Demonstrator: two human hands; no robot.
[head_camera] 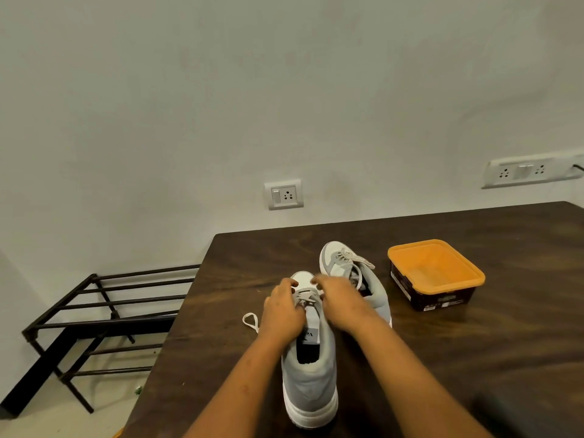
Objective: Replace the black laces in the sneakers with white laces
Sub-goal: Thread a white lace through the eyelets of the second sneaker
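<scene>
Near sneaker point(311, 380): stood on the dark wooden table point(474, 358), heel towards the wearer; a white lace point(306, 297) is crossed through its lower eyelets; upper eyelets are hidden by the hands.
Left hand point(284, 308): fingers are curled round the lace by the toe end; a slack loop point(249, 320) trails from under it onto the table.
Right hand point(338, 305): fingers are curled over the eyelet row; whether lace is pinched cannot be told.
Far sneaker point(339, 263): already threaded in white; loose ends are draped over its side.
Step in hand: both ends should be drawn evenly, the lace kept flat and untwisted; the slack loop should be taken up before the next eyelet pair is threaded.
Orange-rimmed tub point(442, 298): set well apart to the right; nothing is seen inside it.
Black laces: none are seen.
</scene>
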